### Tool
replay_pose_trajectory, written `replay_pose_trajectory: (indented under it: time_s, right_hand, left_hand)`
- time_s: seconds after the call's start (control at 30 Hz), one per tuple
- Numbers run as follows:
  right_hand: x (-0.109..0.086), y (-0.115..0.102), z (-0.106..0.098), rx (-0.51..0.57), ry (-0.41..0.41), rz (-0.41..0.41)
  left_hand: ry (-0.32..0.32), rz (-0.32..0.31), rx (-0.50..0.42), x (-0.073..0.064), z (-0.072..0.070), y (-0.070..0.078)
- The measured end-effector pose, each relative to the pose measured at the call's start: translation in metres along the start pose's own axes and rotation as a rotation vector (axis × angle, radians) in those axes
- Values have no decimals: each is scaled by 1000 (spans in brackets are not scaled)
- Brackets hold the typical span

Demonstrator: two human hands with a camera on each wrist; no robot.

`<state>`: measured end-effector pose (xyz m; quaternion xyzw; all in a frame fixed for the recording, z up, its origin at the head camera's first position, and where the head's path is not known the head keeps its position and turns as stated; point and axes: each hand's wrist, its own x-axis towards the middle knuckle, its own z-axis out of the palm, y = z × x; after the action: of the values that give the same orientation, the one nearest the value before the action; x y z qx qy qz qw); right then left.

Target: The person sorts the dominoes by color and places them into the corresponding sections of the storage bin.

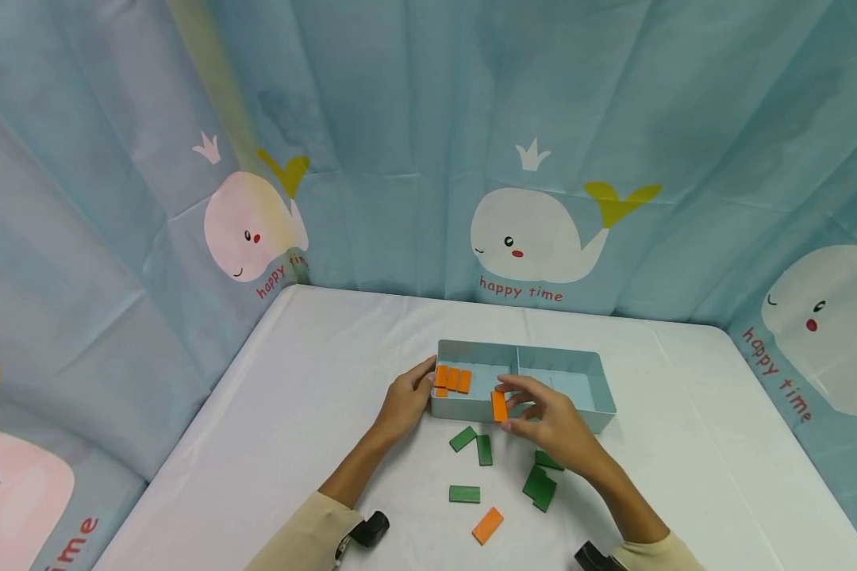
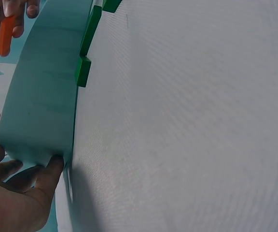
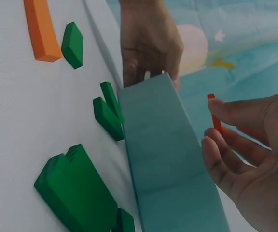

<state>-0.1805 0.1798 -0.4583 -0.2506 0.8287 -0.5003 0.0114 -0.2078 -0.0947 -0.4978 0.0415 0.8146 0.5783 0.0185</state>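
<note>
A pale blue-green two-compartment box (image 1: 464, 409) stands on the table. My left hand (image 1: 404, 400) holds its left end, with bent fingers touching the end wall in the left wrist view (image 2: 20, 193). Above the front wall, my right hand (image 1: 553, 416) pinches an orange block (image 1: 499, 407) between thumb and fingers. That block (image 3: 216, 116) is apart from the box in the right wrist view. Several orange blocks (image 1: 453, 380) lie in the left compartment, near its left wall. The right compartment (image 1: 560, 386) shows a bare floor.
In front of the box, several green blocks (image 1: 465, 494) are scattered on the white table, some stacked together (image 1: 539, 487) at right. One orange block (image 1: 488, 525) lies nearest me. A blue curtain (image 1: 400, 159) with printed whales hangs behind the table and along its sides.
</note>
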Motion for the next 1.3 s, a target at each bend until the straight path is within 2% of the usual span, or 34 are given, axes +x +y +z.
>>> replay_pose_trajectory:
  time_s: [0.2, 0.57, 0.93, 1.3]
  right_hand:
    - [8, 3, 3, 10, 33, -27]
    - [23, -1, 8, 47, 59, 12]
    - [39, 0, 9, 106, 31, 75]
    - [53, 3, 14, 69, 19, 73]
  left_hand:
    - [-5, 7, 2, 1, 0, 0]
    - [-11, 21, -6, 0, -1, -1]
    - [-11, 9, -28, 0, -2, -1]
    - [-15, 25, -40, 1, -3, -2]
